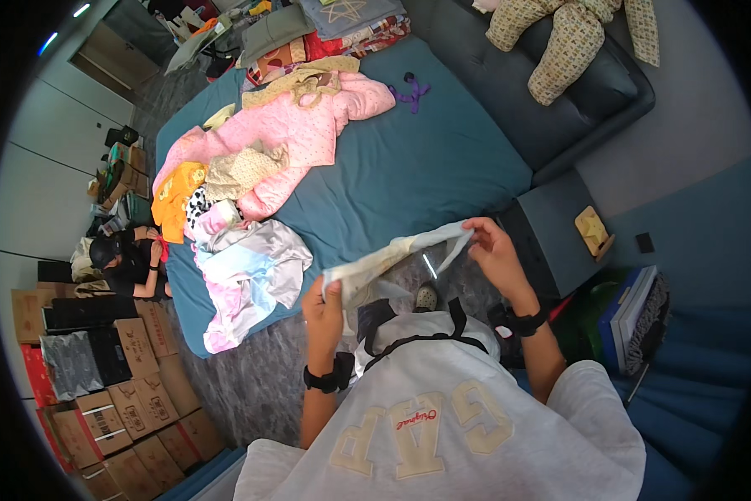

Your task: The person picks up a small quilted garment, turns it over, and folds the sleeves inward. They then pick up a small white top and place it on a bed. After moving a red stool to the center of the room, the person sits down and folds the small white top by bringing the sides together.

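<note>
A light-coloured cloth garment (400, 250) is stretched between my two hands, above the floor beside the bed. My left hand (324, 310) grips its one end, and my right hand (493, 255) pinches the other end, with part of the cloth hanging down. On the teal bed sheet (407, 175) lie a pink dotted quilt (294, 131), a shiny white, pink and blue garment (256, 269), an orange garment (176, 194), a beige patterned cloth (244, 170) and a black-and-white spotted cloth (197, 206). A purple strap (416, 94) rests near the headboard side.
At the far left side of the bed, another person (128, 263) in a black cap handles something red. Stacked cardboard boxes (143, 407) stand at the lower left. A dark nightstand (557, 232) with a star-decorated wooden item (591, 232) is at my right, near folders (629, 319).
</note>
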`<state>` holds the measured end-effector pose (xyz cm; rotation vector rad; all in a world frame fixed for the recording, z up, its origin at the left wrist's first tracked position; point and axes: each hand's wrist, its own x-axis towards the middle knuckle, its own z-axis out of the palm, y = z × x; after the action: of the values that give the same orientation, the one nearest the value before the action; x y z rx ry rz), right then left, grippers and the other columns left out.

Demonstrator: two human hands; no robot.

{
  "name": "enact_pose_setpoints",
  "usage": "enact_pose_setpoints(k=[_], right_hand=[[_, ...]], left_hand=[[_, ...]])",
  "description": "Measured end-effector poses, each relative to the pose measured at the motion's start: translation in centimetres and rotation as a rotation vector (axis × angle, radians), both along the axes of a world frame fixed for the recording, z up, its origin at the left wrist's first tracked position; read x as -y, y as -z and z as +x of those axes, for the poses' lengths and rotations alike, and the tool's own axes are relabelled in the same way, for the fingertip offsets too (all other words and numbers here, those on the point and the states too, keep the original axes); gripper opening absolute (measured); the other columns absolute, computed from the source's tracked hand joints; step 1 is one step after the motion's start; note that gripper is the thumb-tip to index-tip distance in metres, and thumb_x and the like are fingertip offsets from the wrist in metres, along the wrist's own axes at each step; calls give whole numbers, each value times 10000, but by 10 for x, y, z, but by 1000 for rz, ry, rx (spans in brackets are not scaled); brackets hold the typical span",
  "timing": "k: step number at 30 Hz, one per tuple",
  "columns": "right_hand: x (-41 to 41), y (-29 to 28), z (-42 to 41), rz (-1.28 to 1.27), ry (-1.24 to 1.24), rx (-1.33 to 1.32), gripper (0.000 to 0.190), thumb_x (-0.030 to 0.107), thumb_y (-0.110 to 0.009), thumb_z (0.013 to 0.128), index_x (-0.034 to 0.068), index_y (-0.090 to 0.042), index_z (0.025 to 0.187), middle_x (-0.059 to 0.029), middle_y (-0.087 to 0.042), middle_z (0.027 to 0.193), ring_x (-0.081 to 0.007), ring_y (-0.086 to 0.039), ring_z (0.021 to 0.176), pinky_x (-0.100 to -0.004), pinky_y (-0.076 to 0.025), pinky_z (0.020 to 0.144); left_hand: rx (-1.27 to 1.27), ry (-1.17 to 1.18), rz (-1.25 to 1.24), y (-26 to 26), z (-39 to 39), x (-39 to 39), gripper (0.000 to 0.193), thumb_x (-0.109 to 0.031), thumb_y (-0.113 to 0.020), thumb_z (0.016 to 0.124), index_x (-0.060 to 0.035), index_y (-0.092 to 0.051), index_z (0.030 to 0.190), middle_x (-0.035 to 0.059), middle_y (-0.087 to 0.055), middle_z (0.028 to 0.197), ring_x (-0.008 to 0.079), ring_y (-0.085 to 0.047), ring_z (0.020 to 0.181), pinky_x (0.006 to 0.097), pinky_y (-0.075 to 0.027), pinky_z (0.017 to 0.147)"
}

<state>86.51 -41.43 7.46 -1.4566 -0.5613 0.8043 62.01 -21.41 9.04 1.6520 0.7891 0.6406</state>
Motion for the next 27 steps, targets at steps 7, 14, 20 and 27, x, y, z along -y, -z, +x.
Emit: enact_pose_setpoints(k=[7, 14, 20, 27], right_hand=[[-32, -42, -56, -18, -213, 768, 526, 171, -771, 753, 101, -580, 1239, -161, -500, 1355, -314, -471, 1293, -481, -327, 1039], [-39, -31, -59, -49, -507, 633, 190, 190, -726, 830, 68, -668, 963, -126, -669, 933, -306, -600, 1007, -419, -421, 874], [-28, -35, -49, 26, -373, 407, 138, 77, -713, 817, -5, -663, 917, -134, -657, 806, -266, -618, 710, -344, -455, 647], [-16, -34, -29, 73, -179, 406, 157, 10, -651, 818, -6, -692, 969, -136, -701, 858, -223, -649, 752, -318, -489, 693]], left_hand=[[-51, 238, 78, 0, 12, 17, 232, -214, -662, 918, 19, -668, 915, 97, -596, 687, 162, -510, 603, 290, -413, 579], [-83, 380, 81, 4, 19, 28, 171, -162, -742, 845, -12, -689, 910, 97, -621, 683, 153, -530, 585, 292, -420, 556], [-128, 476, 260, 30, 17, 23, 159, -96, -742, 818, -17, -677, 939, 87, -676, 885, 190, -622, 800, 302, -460, 702], [-237, 217, 227, 67, 0, -4, 172, -50, -706, 813, -19, -673, 979, 98, -690, 956, 225, -646, 866, 327, -485, 803]])
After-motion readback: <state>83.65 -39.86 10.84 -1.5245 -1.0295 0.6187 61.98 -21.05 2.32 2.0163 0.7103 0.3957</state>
